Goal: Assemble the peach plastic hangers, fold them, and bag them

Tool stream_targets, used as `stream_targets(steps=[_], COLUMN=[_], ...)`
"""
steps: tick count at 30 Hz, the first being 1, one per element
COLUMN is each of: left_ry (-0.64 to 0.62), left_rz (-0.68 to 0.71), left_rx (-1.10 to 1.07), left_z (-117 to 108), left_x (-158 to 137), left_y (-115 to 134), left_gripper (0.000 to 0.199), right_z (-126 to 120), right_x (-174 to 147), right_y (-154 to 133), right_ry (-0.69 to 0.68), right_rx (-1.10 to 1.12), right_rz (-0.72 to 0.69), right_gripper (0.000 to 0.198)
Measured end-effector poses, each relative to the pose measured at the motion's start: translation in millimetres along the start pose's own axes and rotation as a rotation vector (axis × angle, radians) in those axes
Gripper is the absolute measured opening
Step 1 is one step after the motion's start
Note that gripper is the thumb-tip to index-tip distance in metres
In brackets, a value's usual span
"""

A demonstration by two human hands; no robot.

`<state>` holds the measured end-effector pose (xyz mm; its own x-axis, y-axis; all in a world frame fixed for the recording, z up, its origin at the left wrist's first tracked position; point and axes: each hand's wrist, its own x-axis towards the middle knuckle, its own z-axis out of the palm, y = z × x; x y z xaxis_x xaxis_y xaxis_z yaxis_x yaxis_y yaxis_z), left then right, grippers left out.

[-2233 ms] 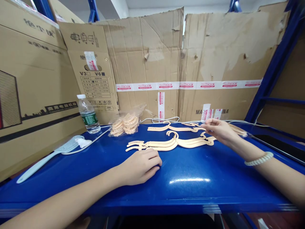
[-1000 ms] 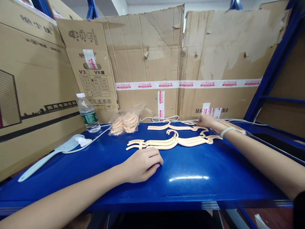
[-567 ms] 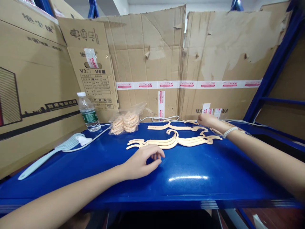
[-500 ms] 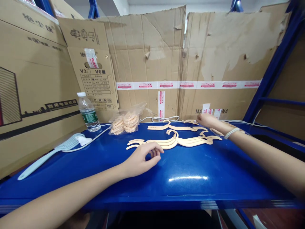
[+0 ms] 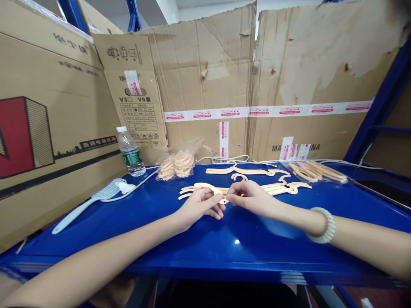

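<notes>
My left hand (image 5: 203, 204) is closed on a curved beige hanger piece (image 5: 205, 186), thumb on top, above the blue table. The piece has a small hole near its end. My right hand (image 5: 252, 197), with a pale beaded bracelet, pinches at that same end; what lies between its fingertips is mostly hidden. Just behind both hands lie beige folding hangers (image 5: 274, 189), one hook rising behind my right hand. Farther back rests another beige hanger (image 5: 221, 170) with its hook pointing away from me.
A clear bag of beige hook-shaped pieces (image 5: 175, 164) and a water bottle (image 5: 131, 154) stand back left. A light-blue hairbrush (image 5: 86, 203) lies at the left. On the right are a bag of beige sticks (image 5: 316, 172) and a dark flat object (image 5: 382, 193). Cardboard (image 5: 205, 94) walls the back.
My right hand has come from the back right to the middle, meeting my left hand. A curved hanger piece is now between them; my left hand was empty before. The view has shifted slightly.
</notes>
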<state>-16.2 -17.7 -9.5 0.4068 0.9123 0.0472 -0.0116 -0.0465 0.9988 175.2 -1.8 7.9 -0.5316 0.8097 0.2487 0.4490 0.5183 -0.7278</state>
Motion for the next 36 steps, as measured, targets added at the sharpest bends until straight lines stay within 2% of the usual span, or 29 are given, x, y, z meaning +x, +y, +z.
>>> stream_targets(steps=[2,4,6,7,9,12,15,18,24,30,33,36], left_ry=[0.039,0.083,0.111,0.119,0.127,0.137,0.168,0.217,0.264,0.356,0.396,0.377], left_rz=[-0.005,0.003,0.019,0.028,0.043,0.059,0.069,0.084,0.154,0.187,0.182,0.151], left_rx=[-0.013,-0.037,-0.062,-0.072,-0.083,-0.091,-0.102,-0.126,-0.202,-0.325,-0.394,-0.438], left_z=[-2,-4,-5,-5,-6,-7,-8,-9,-15,-22,-25,-27], left_x=[0,1,1,2,2,2,3,4,2,4,7,10], left_y=[0,0,1,1,1,1,2,3,7,10,9,8], left_gripper=[0.040,0.037,0.036,0.036,0.037,0.038,0.040,0.041,0.034,0.024,0.023,0.021], right_z=[-4,-20,-42,-54,-76,-96,-98,-96,-105,-110,-105,-102], right_x=[5,14,26,31,41,48,48,48,45,2,-19,-27], right_y=[-1,6,23,34,59,89,104,107,89,61,62,67], right_ry=[-0.004,0.069,0.170,0.181,0.203,0.156,0.111,0.103,0.150,0.305,0.332,0.325], right_rx=[-0.034,-0.148,-0.352,-0.484,-0.708,-0.811,-0.806,-0.800,-0.740,-0.574,-0.467,-0.386], right_rz=[-0.033,-0.076,-0.099,-0.087,0.032,0.117,0.117,0.104,0.074,-0.036,-0.114,-0.126], right_gripper=[0.028,0.028,0.021,0.016,0.014,0.015,0.013,0.010,0.008,0.011,0.017,0.023])
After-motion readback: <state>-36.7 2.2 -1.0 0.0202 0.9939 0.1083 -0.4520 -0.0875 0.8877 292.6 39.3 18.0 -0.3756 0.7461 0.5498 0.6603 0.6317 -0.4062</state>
